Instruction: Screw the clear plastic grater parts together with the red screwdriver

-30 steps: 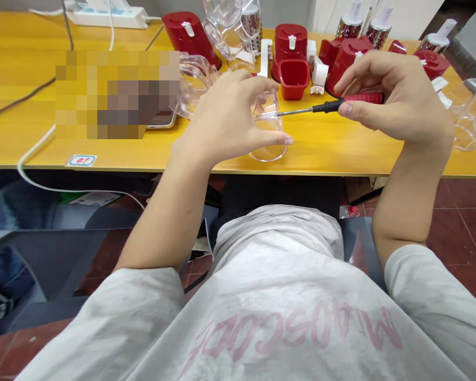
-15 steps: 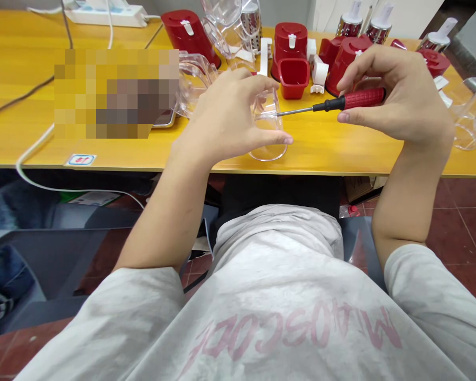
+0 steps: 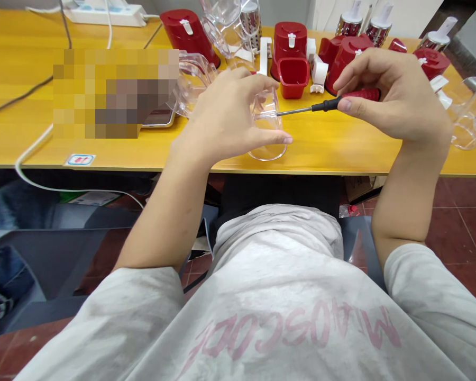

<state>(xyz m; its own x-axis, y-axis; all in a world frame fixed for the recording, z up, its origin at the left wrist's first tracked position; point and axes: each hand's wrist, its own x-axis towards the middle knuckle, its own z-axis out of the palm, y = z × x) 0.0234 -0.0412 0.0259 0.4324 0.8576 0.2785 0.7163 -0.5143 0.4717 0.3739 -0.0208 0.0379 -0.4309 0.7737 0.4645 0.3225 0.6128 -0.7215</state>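
Note:
My left hand [image 3: 232, 114] is wrapped over a clear plastic container [image 3: 268, 150] lying on its side near the table's front edge. Its thumb stretches along the near side, and much of the container is hidden under the palm. In my right hand [image 3: 392, 95] is a screwdriver [image 3: 328, 104] with a red and black handle, pinched between thumb and fingers. The metal shaft points left, level, its tip reaching into the container's open end. What the tip touches cannot be made out.
Behind the hands stand red housings [image 3: 292, 39], a small red bin [image 3: 293, 78] and white plastic parts [image 3: 319, 73]. Metal grater drums [image 3: 378, 29] stand at the back right. More clear containers [image 3: 470, 114] are at right. A power strip [image 3: 105, 14] and cables lie at back left.
My right hand's fingers and thumb have shifted on the screwdriver's handle, with the thumb now further over it. The hand moved slightly left. My left hand and the container are still.

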